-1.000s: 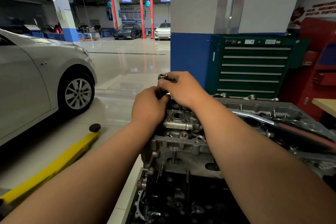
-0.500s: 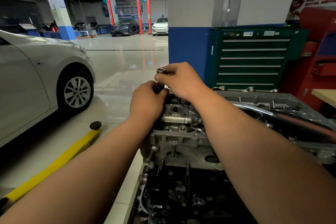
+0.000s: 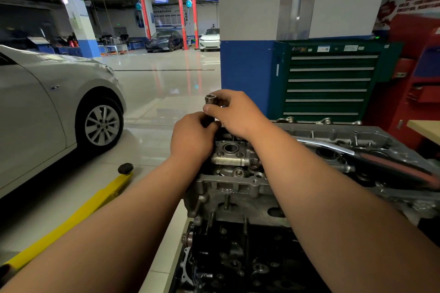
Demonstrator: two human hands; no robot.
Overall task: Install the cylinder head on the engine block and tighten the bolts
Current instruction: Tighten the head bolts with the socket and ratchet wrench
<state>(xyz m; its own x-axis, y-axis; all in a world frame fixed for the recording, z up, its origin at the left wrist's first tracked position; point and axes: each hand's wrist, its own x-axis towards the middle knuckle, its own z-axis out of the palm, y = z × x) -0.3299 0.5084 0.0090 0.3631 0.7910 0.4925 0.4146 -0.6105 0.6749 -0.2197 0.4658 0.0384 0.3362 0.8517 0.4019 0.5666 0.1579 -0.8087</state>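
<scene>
Head view: the right hand (image 3: 235, 114) pinches the chrome top of an upright socket tool (image 3: 210, 99) between thumb and fingers. The left hand (image 3: 192, 140), just below and touching it, curls around the tool's dark lower part. Both work at the far left corner of the cylinder head (image 3: 238, 188), which sits on the dark engine block (image 3: 238, 257). A green tool cabinet (image 3: 328, 83) stands behind and a silver car (image 3: 47, 107) to the left.

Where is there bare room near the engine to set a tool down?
Bare: the pale strip between the yellow lift arm and the engine block, and the wooden tabletop corner at far right. Crowded: the cylinder head top, where left hand and right hand grip the socket.
</scene>
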